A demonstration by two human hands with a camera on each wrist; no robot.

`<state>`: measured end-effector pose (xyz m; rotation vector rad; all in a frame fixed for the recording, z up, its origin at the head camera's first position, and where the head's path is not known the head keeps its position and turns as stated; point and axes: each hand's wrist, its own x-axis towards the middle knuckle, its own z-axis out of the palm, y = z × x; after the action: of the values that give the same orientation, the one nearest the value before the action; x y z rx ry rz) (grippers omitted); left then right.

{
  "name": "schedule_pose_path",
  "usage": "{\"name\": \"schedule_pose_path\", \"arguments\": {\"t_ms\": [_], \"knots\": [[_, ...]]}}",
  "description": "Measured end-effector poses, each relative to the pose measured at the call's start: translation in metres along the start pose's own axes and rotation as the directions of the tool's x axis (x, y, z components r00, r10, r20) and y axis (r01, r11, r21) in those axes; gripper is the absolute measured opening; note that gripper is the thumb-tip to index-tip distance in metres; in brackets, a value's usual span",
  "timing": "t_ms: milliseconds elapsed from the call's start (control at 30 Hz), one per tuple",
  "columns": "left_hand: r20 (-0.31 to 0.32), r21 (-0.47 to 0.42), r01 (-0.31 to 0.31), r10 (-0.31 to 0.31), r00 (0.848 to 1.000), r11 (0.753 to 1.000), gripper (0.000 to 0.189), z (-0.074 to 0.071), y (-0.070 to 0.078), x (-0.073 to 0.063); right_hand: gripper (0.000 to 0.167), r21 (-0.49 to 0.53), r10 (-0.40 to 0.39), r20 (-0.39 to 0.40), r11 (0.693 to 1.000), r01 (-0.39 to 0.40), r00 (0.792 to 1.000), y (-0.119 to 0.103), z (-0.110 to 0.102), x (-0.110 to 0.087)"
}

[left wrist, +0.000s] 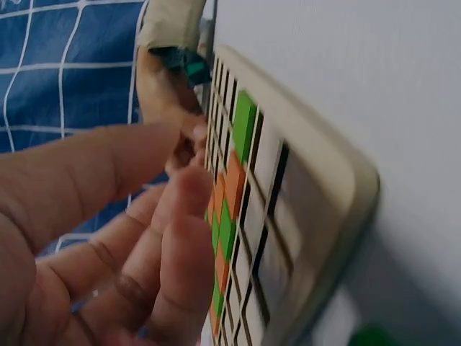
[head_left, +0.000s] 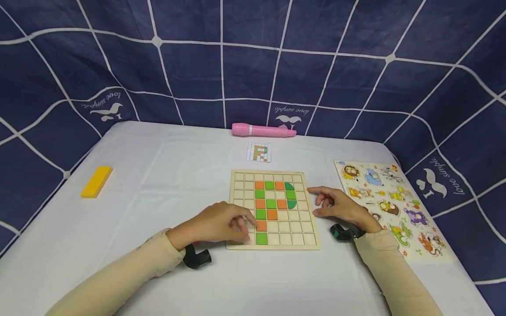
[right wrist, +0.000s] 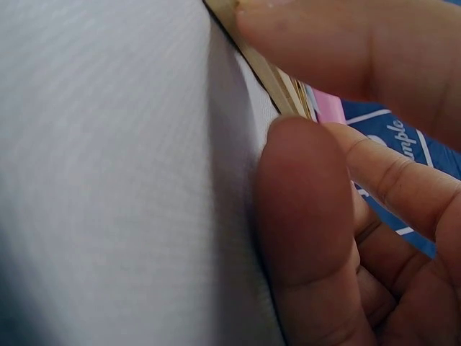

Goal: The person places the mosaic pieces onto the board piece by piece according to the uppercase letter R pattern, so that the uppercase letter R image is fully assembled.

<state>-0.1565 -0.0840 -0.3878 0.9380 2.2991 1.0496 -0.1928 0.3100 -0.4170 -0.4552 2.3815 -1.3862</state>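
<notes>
A square wooden grid board (head_left: 306, 226) lies on the white table. Orange, green and dark green rounded tiles sit in its cells, forming a letter-like shape. Over the board's lower left part is my left hand (head_left: 221, 221), fingers loosely bent beside an orange tile (head_left: 261, 225). The left wrist view shows no piece between those fingers; a green tile (left wrist: 245, 126) stands in the grid beyond them. At the board's right edge, my right hand (head_left: 341, 204) rests its thumb and forefinger against the wooden rim (right wrist: 259, 68), its other fingers bent.
Behind the board lies a small pattern card (head_left: 258, 152) with a similar coloured shape. A pink pen-like stick (head_left: 265, 130) is farther back. An animal puzzle board (head_left: 379, 188) lies right, partly under the right forearm. A yellow block (head_left: 96, 181) lies far left.
</notes>
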Motion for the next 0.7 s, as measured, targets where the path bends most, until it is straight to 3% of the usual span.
{"name": "schedule_pose_path", "arguments": {"t_ms": [167,333,533,700], "knots": [[0.083,-0.092,-0.062,0.07,0.994,0.994,0.03,-0.022,-0.019,-0.007,0.07,-0.003,0.012,-0.002,1.0,-0.012,1.0,-0.001,-0.001,0.0],[0.132,-0.142,-0.081,0.1,0.986,0.987,0.029,-0.041,-0.037,-0.015,0.07,-0.005,0.009,-0.001,1.0,-0.009,1.0,-0.001,-0.001,0.001],[0.21,-0.121,-0.036,0.061,0.976,0.992,0.029,-0.06,-0.055,-0.023,0.07,0.008,0.002,0.001,1.0,-0.002,1.0,0.0,-0.002,0.001],[0.265,-0.08,-0.006,0.027,0.964,0.997,0.031,-0.065,-0.061,-0.022,0.07,0.014,0.002,0.003,1.0,-0.002,1.0,0.0,-0.001,0.001]]}}
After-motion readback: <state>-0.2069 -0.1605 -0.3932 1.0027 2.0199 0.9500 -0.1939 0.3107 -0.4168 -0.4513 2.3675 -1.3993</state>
